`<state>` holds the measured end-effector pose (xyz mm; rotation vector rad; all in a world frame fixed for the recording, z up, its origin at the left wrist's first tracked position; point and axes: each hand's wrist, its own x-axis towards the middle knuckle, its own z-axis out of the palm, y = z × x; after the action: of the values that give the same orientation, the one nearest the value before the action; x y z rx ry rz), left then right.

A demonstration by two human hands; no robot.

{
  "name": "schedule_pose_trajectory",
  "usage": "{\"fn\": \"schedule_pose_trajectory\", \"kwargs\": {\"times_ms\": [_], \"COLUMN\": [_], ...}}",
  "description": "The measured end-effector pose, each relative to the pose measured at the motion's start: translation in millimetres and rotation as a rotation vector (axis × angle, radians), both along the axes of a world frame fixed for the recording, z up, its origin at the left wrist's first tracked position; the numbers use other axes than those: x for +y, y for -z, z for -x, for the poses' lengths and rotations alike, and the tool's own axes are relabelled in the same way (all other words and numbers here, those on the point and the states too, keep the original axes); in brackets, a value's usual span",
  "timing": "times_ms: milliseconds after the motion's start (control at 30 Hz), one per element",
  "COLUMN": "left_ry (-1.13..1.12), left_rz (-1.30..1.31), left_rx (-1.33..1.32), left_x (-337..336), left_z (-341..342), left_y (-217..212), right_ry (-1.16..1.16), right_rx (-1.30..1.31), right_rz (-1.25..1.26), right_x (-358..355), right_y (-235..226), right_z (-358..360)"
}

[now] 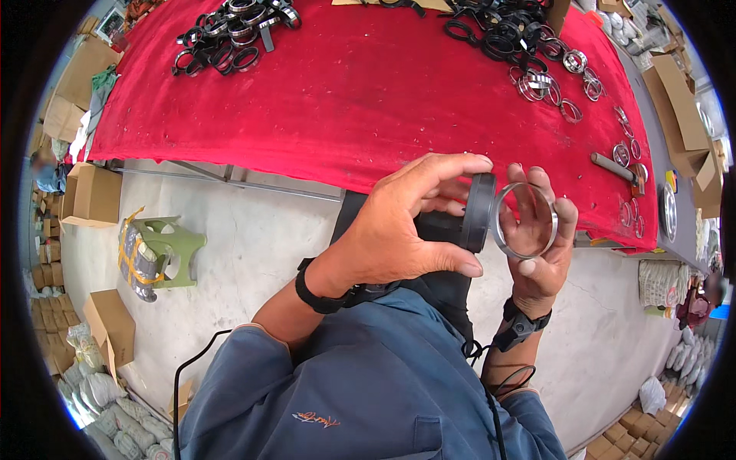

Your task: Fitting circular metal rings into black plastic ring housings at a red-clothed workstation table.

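Note:
In front of my body, my left hand (387, 234) grips a thick black ring (478, 213) between its thumb and fingers, with the ring seen nearly edge-on. My right hand (543, 270) holds a thin silver metal ring (499, 230), thumb at its lower rim and fingers behind it. The silver ring faces me more openly and stands just right of the black one. Whether the two rings touch is hard to make out. Both hands are raised over the near edge of the red cloth (322, 100) on the table.
Black and silver rings (230, 37) lie heaped at the far left of the cloth, black rings (500, 40) at the far right. Loose silver rings (571, 111) and a hammer (622, 170) lie on the right. A green stool (180, 249) and cardboard boxes (92, 195) stand on the left floor.

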<state>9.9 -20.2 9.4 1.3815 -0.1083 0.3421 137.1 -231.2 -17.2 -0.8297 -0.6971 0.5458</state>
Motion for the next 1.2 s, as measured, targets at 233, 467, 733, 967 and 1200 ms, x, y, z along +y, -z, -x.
{"fn": "schedule_pose_trajectory", "kwargs": {"times_ms": [233,467,733,967,1200], "left_ry": [-0.072,-0.1,-0.17,-0.196,-0.187], "left_rz": [-0.155,-0.241,-0.463,-0.504,-0.566], "left_rx": [-0.079,-0.101,-0.219,-0.262,-0.25], "left_x": [-1.4,0.6,5.8,7.2,8.7], "left_z": [3.6,3.8,0.6,-0.2,-0.4], "left_y": [2.4,0.8,-1.3,-2.9,-5.9], "right_ry": [0.096,0.154,0.18,0.179,0.188], "right_rx": [-0.207,-0.529,-0.695,-0.731,-0.735], "right_rz": [0.065,0.097,0.19,0.208,0.222], "right_x": [2.6,9.4,12.4,13.9,14.3], "right_y": [-14.2,-21.4,-27.2,-30.5,-27.6], "right_z": [6.7,9.9,13.4,15.1,15.6]}}
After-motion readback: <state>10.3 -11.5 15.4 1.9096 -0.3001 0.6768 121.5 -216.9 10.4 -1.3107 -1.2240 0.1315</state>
